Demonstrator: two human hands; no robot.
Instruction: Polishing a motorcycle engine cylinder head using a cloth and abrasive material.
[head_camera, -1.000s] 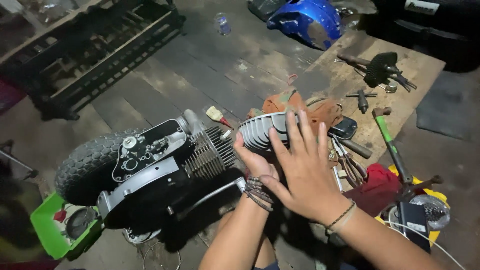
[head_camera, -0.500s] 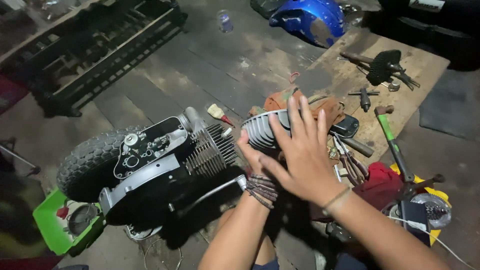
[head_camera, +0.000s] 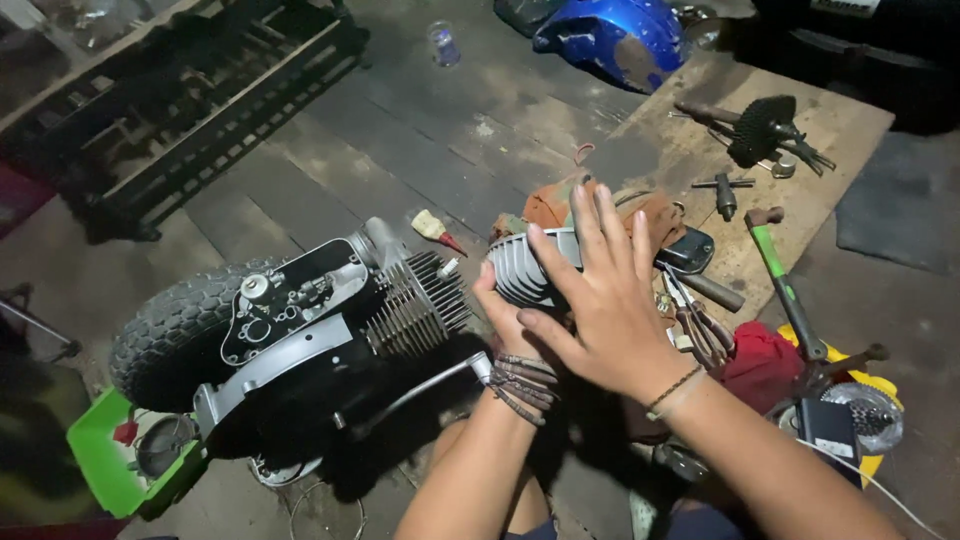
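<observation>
A grey finned cylinder head (head_camera: 518, 266) is held just right of the small engine's finned cylinder (head_camera: 415, 305), with a narrow gap between them. My left hand (head_camera: 503, 318), with several bracelets at the wrist, grips the head from below. My right hand (head_camera: 600, 305) lies flat against the head's right end with its fingers spread and pointing up. The engine block (head_camera: 290, 335) lies on its side on the dark plank floor, with a knobby tyre (head_camera: 165, 340) at its left end and a bent metal lever (head_camera: 420, 385) below it.
A wooden board (head_camera: 690, 150) at the right carries a sprocket tool (head_camera: 762, 128), a small T-handle (head_camera: 725, 190), pliers (head_camera: 700, 325), a green-handled hammer (head_camera: 785, 280) and a red rag (head_camera: 765, 360). A green tray (head_camera: 100, 470) sits at the bottom left, a blue tank (head_camera: 615, 35) and a metal rack (head_camera: 200, 100) farther back.
My hands and the cylinder head stay in almost the same place beside the engine. My right hand has slid slightly up over the head.
</observation>
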